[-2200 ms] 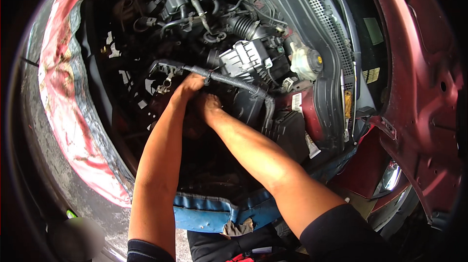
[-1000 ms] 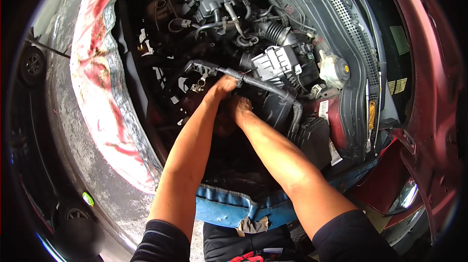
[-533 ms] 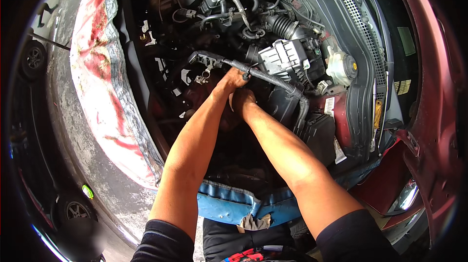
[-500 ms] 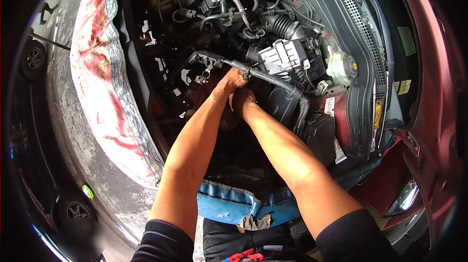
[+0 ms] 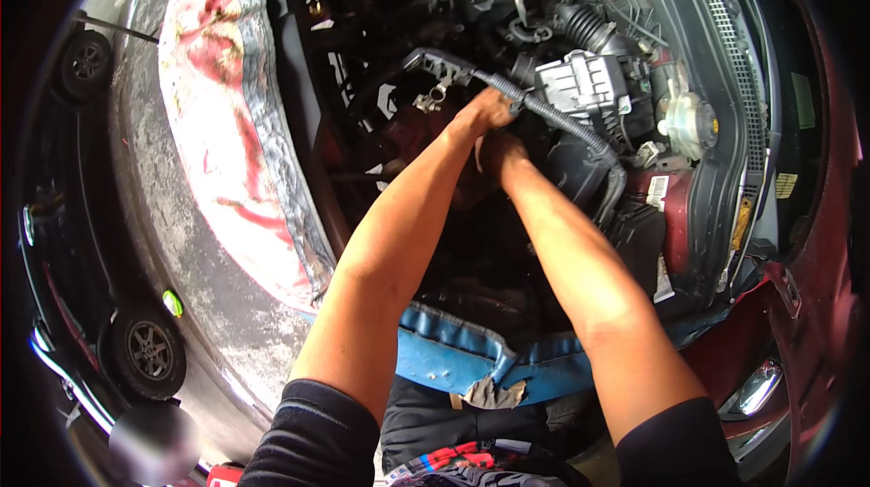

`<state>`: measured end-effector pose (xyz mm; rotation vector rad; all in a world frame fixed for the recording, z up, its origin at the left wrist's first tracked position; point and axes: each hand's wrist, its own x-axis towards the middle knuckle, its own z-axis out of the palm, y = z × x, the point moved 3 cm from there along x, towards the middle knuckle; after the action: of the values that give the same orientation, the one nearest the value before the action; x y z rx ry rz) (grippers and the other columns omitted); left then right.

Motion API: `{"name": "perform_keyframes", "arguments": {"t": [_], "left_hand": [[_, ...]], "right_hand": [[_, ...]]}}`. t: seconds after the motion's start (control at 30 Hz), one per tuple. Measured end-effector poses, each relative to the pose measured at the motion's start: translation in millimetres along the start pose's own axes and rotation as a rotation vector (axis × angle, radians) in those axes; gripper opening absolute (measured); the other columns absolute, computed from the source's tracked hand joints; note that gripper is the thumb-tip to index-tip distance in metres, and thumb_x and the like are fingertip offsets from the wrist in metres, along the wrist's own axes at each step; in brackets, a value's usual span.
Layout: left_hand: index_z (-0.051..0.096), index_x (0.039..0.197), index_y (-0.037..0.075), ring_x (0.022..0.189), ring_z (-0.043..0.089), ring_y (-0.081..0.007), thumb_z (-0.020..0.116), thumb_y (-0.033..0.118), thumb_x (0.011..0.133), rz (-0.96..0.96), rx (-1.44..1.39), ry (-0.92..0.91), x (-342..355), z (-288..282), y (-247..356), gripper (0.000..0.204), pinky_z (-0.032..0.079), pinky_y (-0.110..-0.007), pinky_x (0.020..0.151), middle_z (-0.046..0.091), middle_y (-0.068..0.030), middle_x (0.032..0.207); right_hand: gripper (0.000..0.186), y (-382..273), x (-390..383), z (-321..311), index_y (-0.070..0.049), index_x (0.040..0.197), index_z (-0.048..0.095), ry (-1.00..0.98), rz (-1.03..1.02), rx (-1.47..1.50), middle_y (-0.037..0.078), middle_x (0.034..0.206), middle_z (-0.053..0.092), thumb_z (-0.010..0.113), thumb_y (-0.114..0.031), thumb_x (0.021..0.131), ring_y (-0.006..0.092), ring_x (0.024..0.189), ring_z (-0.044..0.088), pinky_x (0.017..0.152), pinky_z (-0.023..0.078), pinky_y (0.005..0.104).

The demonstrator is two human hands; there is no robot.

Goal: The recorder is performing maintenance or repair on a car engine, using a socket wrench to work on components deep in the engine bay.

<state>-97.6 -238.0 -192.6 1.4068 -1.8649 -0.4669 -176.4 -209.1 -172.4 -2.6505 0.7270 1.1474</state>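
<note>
We find the left grip [image 5: 494,109] up against a ribbed black hose [image 5: 556,115], its fingertips hidden there; we cannot tell whether they are spread or pinching anything. The right grip [image 5: 501,152] sits just to the near side of the left one, in deep shadow, and we cannot tell its state either. We note that the hose crosses the engine bay [image 5: 489,256] from far left to near right, with a metal clamp [image 5: 431,99] close to its left end. Beyond the hose, to the right, we record a grey ribbed housing [image 5: 580,84] and, farther off, a black corrugated duct [image 5: 583,27]. Well to the right stands a pale reservoir [image 5: 691,126]. Along the near edge we observe a blue padded cover [image 5: 449,353] with a torn patch [image 5: 496,394]; on the left, a creased red-and-white cover [image 5: 204,115]; past that, a dark car [image 5: 77,260]
</note>
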Motion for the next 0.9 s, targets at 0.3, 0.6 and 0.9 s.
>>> {"name": "perform_keyframes", "arguments": {"t": [0.3, 0.6, 0.9], "left_hand": [[0.066, 0.092, 0.004, 0.089, 0.064, -0.0349, 0.050, 0.019, 0.086, -0.270, -0.195, 0.060, 6.6, -7.0, 20.5, 0.023, 0.051, -0.043, 0.081, 0.067, -0.0174, 0.093], [0.066, 0.102, 0.003, 0.093, 0.063, -0.0277, 0.053, 0.022, 0.088, -0.325, -0.463, -0.101, 28.3, 40.8, 14.0, 0.027, 0.050, -0.039, 0.083, 0.067, -0.0158, 0.099], [0.056, 0.129, -0.002, 0.105, 0.060, -0.0291, 0.047, 0.046, 0.096, -0.154, -0.472, 0.030, -22.1, 3.4, -2.7, 0.058, 0.045, -0.039, 0.093, 0.063, -0.0221, 0.115]], "right_hand": [[0.028, 19.3, 1.4, -2.1, -0.006, 0.108, 0.069, -0.036, 0.170, 0.393, 0.019, 0.115, 0.067, 0.058, -0.015, 0.084, 0.0316, 0.108, 0.065, 0.089, 0.054, 0.0417], [0.022, 84.7, -206.6, -77.8, 0.000, 0.103, 0.064, 0.388, -0.006, 1.074, 0.010, 0.082, 0.068, 0.052, -0.019, 0.098, 0.0169, 0.072, 0.066, 0.068, 0.052, 0.0303], [0.012, 199.6, -306.7, -108.0, -0.002, 0.100, 0.065, 1.146, 0.323, 0.684, 0.010, 0.090, 0.067, 0.061, -0.008, 0.090, 0.0228, 0.071, 0.063, 0.064, 0.048, 0.0308]]}}
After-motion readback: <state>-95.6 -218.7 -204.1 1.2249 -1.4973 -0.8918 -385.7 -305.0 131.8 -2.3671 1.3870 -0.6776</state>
